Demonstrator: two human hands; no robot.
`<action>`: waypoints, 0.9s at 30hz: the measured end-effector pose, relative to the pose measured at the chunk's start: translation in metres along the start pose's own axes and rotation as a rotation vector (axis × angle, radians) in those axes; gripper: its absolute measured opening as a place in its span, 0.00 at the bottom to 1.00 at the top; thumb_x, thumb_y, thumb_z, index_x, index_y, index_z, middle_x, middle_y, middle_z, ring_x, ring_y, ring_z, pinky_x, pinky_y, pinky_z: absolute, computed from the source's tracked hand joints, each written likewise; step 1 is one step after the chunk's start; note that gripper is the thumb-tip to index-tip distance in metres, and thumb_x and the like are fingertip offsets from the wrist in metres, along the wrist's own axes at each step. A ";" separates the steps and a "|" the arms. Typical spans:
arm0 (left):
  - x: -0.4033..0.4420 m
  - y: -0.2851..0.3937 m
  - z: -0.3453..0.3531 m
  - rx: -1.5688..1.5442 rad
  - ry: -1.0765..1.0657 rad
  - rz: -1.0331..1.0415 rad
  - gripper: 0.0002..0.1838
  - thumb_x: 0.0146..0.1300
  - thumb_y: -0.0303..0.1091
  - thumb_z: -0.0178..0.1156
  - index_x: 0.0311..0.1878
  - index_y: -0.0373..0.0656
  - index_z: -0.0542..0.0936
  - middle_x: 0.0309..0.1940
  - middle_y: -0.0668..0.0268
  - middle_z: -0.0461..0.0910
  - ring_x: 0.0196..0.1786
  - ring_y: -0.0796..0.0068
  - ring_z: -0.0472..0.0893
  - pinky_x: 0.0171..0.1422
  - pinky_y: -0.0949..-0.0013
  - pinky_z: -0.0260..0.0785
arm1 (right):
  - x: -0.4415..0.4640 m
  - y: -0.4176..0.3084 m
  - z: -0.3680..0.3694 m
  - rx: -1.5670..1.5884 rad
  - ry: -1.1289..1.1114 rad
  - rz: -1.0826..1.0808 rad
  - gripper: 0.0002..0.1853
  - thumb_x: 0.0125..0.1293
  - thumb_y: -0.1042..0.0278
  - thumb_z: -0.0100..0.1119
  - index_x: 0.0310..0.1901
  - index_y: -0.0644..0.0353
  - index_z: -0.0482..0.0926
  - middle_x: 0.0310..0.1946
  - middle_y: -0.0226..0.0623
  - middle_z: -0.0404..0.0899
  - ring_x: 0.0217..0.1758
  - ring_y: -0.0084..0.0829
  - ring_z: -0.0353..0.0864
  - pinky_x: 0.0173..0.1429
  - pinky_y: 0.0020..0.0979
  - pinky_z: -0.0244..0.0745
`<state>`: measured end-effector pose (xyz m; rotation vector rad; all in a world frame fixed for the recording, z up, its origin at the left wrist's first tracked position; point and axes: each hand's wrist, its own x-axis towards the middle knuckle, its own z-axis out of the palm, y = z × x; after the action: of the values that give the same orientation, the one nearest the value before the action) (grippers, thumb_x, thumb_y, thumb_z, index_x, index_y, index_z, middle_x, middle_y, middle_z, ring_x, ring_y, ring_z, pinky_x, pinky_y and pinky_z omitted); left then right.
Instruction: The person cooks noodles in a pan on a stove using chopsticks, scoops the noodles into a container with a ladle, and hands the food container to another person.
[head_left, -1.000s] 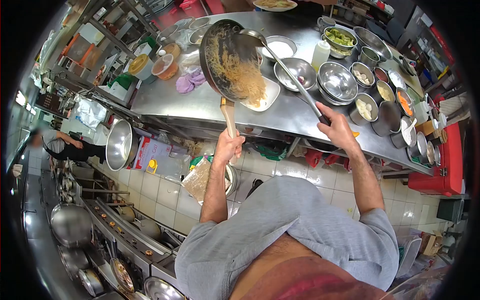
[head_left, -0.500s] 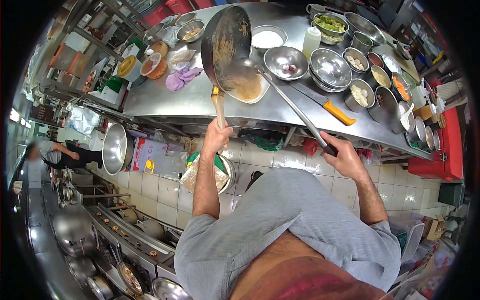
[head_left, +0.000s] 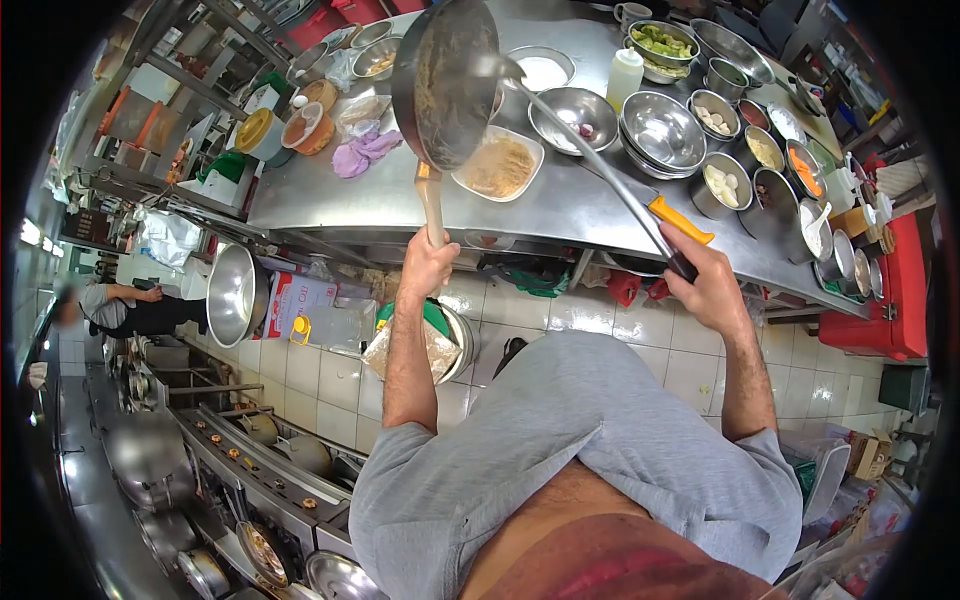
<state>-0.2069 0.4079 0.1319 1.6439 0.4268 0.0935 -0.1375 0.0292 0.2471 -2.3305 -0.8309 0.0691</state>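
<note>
My left hand point(head_left: 430, 265) is clamped on the pale handle point(head_left: 431, 205) of a dark wok point(head_left: 440, 90), tipped on its side at upper centre, while my right hand point(head_left: 705, 280), well apart from it, grips the long-shafted ladle point(head_left: 610, 178) by its black end. The wok hangs with its mouth turned toward a white plate point(head_left: 539, 160) holding a brown mound of noodle-like food point(head_left: 503, 166) on the steel worktable point(head_left: 340, 205), an angle that appears to let loose strands fall clear of the rim. The ladle's head, blurred at the wok's mouth, seems kept there to reach the inner wall; its long shaft leaves my fingers well back from the pan. Right of the plate, a yellow handle point(head_left: 680, 220) lies near the table's front edge, beyond stacked steel bowls point(head_left: 662, 132), and steel pots point(head_left: 715, 205) of cut ingredients crowd the upper right, presumably grouped for easy reach. A squeeze bottle point(head_left: 625, 75) stands upright behind, showing no label I can read; a purple cloth point(head_left: 365, 153) lies crumpled left of the wok. At left, near a person point(head_left: 105, 310) in a grey top, a red-and-white carton point(head_left: 300, 305) carries printing too small to read with certainty.
</note>
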 end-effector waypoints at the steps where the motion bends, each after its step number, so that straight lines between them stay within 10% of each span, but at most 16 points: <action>1: -0.002 0.001 0.001 -0.048 -0.003 -0.011 0.10 0.52 0.23 0.58 0.34 0.40 0.66 0.17 0.73 0.62 0.12 0.85 0.61 0.14 0.76 0.56 | 0.009 -0.002 0.002 0.054 0.033 -0.009 0.29 0.49 0.78 0.56 0.58 0.59 0.70 0.35 0.46 0.78 0.35 0.41 0.77 0.43 0.35 0.71; 13: -0.015 -0.019 0.002 -0.371 -0.069 -0.043 0.10 0.53 0.22 0.57 0.33 0.40 0.65 0.14 0.72 0.63 0.10 0.83 0.62 0.11 0.74 0.58 | -0.015 -0.006 0.000 -0.135 -0.180 -0.099 0.29 0.49 0.77 0.57 0.58 0.55 0.71 0.26 0.41 0.75 0.28 0.41 0.77 0.34 0.37 0.71; 24: -0.016 -0.011 0.016 -0.444 -0.140 -0.051 0.10 0.54 0.22 0.57 0.35 0.43 0.65 0.14 0.73 0.61 0.10 0.85 0.61 0.12 0.76 0.57 | 0.065 -0.013 0.023 0.013 0.115 -0.218 0.28 0.52 0.77 0.54 0.59 0.59 0.68 0.33 0.48 0.77 0.33 0.47 0.77 0.38 0.39 0.71; 27: -0.016 -0.013 0.019 -0.499 -0.151 -0.048 0.11 0.55 0.22 0.57 0.35 0.43 0.65 0.13 0.73 0.60 0.10 0.84 0.61 0.12 0.76 0.58 | 0.052 -0.015 0.041 0.251 0.006 -0.031 0.31 0.51 0.76 0.55 0.61 0.64 0.66 0.27 0.43 0.75 0.27 0.30 0.74 0.38 0.29 0.72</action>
<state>-0.2188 0.3850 0.1194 1.1400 0.2969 0.0345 -0.1149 0.0909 0.2324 -2.0810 -0.8061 0.1451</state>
